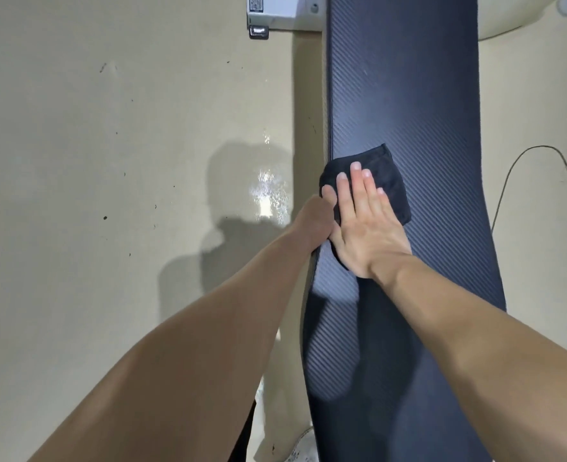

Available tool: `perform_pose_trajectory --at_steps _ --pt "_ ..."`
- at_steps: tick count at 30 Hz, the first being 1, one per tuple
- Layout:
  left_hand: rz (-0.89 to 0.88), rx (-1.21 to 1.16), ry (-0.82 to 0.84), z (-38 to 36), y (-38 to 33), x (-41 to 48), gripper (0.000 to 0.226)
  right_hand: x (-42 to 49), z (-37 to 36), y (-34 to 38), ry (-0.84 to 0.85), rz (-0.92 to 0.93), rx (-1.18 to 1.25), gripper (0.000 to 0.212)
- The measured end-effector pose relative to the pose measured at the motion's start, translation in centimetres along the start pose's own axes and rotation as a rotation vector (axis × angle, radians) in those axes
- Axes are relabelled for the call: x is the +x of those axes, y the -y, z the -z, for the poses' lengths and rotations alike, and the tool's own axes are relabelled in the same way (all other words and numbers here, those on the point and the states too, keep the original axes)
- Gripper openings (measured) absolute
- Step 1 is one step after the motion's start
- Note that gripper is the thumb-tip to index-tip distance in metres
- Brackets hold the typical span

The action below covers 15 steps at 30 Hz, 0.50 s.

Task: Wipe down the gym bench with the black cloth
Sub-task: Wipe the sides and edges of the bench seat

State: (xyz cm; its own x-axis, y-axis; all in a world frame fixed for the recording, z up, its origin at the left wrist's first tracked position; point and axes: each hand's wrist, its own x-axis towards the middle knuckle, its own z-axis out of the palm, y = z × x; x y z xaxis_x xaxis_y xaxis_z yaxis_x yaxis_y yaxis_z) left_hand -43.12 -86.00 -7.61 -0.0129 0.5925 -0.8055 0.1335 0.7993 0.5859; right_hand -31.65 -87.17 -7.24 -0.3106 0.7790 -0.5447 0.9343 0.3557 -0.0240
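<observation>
The gym bench (408, 95) is a long dark pad with a ribbed texture, running from the bottom of the view to the top. A folded black cloth (392, 181) lies on it near its left edge. My right hand (365, 228) rests flat on the cloth with fingers stretched out and pressed down. My left hand (318, 218) is at the bench's left edge beside the cloth, its fingers curled around the side of the pad; the fingertips are hidden behind the edge.
A beige glossy floor (108, 195) spreads to the left, with my shadow and a bright reflection on it. A white box with a QR label (275, 11) sits at the top. A thin black cable (522, 161) curves on the floor at the right.
</observation>
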Motion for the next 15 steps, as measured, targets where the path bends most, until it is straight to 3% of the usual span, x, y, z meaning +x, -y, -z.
perform_pose_trajectory --at_steps 10,15 --pt "0.014 -0.226 0.015 4.4 -11.1 8.4 0.053 12.5 7.9 -2.3 -0.001 -0.019 -0.019 0.069" --pt "-0.004 -0.282 0.05 5.1 -11.1 9.7 0.052 14.4 9.2 -2.3 0.021 -0.019 -0.024 0.069"
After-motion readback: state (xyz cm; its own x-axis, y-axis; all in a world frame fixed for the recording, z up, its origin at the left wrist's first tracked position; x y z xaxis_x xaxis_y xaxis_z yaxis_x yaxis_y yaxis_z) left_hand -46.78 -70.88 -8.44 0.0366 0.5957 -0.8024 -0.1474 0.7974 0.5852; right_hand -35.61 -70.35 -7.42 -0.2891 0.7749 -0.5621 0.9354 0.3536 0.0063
